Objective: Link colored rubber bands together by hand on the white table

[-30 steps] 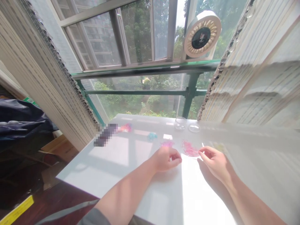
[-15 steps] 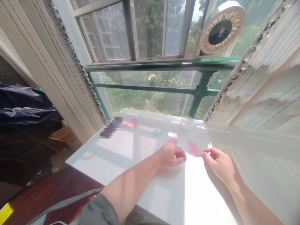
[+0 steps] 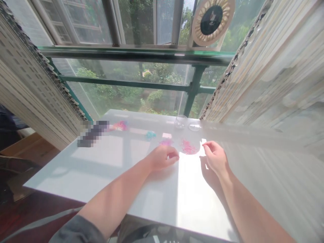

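My left hand (image 3: 162, 158) is over the white table, its fingers curled and the thumb and forefinger tips together; anything between them is too small to make out. Just beyond its knuckles lie purple bits (image 3: 165, 143). Pink, strand-like pieces (image 3: 188, 146) sit in what looks like a clear, shallow round holder, between my two hands. On their right is my right hand (image 3: 216, 156), thumb and forefinger pinched. It seems slightly raised, since its shadow falls apart from it. A small bright white patch (image 3: 203, 141) shows at those fingertips; I cannot tell whether they hold anything.
The white table (image 3: 101, 175) stands against a window with a green railing (image 3: 126, 54). Toward the back are a clear bowl (image 3: 180, 122), a clear shallow dish (image 3: 194, 127), a small white block (image 3: 166, 135), teal bits (image 3: 151, 135) and orange-pink bits (image 3: 120, 126). A blurred-out dark object (image 3: 93, 134) lies left.
The view has turned right, so the scene has shifted left. My right fingertips have moved away from the edge of the pink pieces to the white patch. My left hand keeps its pose.
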Action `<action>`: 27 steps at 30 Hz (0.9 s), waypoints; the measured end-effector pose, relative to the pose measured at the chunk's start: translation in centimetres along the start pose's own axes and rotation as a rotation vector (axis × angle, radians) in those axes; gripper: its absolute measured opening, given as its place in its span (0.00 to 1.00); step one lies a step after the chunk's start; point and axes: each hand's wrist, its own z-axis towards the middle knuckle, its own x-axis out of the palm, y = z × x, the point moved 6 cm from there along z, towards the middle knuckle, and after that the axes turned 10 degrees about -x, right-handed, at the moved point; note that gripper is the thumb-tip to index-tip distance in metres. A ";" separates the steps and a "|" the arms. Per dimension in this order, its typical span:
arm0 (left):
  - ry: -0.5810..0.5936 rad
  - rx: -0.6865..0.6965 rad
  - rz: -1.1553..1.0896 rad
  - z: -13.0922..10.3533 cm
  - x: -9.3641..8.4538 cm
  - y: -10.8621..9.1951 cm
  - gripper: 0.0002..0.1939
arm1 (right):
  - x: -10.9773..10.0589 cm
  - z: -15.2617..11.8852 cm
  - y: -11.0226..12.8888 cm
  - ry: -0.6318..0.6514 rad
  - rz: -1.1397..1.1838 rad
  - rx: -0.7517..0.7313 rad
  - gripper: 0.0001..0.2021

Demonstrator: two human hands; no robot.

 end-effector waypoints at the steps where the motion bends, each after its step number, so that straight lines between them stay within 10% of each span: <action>1: -0.002 -0.001 0.004 0.0 0.0 0.0 0.07 | 0.2 -0.1 0.4 0.017 0.019 -0.032 0.10; 10: -0.058 -0.017 -0.011 0.0 -0.9 0.2 0.07 | 0.6 -1.0 1.9 0.077 0.085 -0.109 0.11; 15: -0.126 -0.116 0.047 0.1 -2.3 1.1 0.08 | 3.7 -3.2 3.3 0.435 0.128 -0.142 0.14; 19: -0.353 -0.402 0.231 0.0 -5.8 4.4 0.14 | 5.5 -4.9 4.8 0.668 0.021 -0.275 0.15; 27: -0.522 -0.933 0.413 -1.8 -10.3 11.4 0.34 | 5.5 -5.0 4.4 0.631 0.055 -0.182 0.17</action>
